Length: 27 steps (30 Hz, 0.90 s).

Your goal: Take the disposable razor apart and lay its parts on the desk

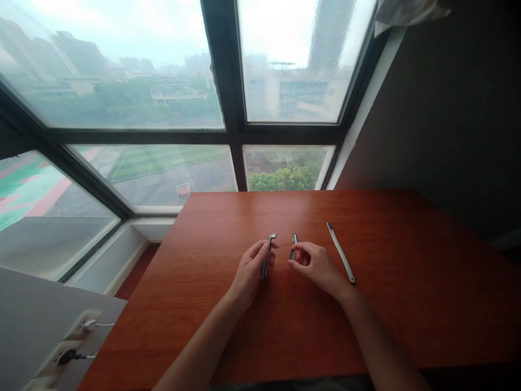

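My left hand is closed around the dark handle of a slim tool with a shiny metal angled head, which looks like a razor. The tool stands tilted, head upward, above the table. Just to the right, my right hand pinches a small, narrow dark strip with teal-green and pale edges; its exact kind is too small to make out. The fingers cover its middle. Beyond my right hand lies a long white toothbrush-like stick with a dark far end and a hole near its close end.
The reddish-brown wooden table stretches under both forearms. Large dark-framed windows rise behind its far edge. A dark wall stands on the right. At lower left, wall sockets hold plugged-in cords.
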Each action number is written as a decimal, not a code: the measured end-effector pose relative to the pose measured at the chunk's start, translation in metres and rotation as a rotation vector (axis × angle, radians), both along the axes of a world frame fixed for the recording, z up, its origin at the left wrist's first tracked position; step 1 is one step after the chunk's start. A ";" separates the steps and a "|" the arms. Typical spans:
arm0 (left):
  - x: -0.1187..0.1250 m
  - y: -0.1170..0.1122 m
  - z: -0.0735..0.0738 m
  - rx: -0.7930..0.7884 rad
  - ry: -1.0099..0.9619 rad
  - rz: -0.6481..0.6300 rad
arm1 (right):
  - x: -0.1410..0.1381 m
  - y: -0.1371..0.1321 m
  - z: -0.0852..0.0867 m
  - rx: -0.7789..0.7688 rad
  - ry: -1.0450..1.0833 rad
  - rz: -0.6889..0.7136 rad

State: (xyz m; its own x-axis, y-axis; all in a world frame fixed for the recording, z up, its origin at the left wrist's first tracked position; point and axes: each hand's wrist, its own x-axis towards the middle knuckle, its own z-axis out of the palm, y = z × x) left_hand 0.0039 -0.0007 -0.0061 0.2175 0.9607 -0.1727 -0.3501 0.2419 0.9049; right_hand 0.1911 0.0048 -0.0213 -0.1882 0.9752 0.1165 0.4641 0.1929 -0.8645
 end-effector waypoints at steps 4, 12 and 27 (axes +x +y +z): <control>0.001 -0.003 0.005 -0.023 -0.044 -0.027 | -0.005 -0.005 0.003 -0.293 0.612 0.040; 0.002 -0.006 0.006 -0.011 -0.039 -0.147 | -0.014 -0.013 0.010 -0.464 1.048 0.129; 0.006 -0.012 0.008 0.048 0.052 -0.237 | -0.015 -0.017 0.014 -0.286 0.967 0.084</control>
State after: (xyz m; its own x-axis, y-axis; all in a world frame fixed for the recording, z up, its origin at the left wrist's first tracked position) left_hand 0.0099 -0.0128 0.0023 0.4300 0.8911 -0.1452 -0.2414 0.2684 0.9326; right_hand 0.1764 -0.0126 -0.0073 -0.2058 0.9784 0.0189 -0.4653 -0.0809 -0.8814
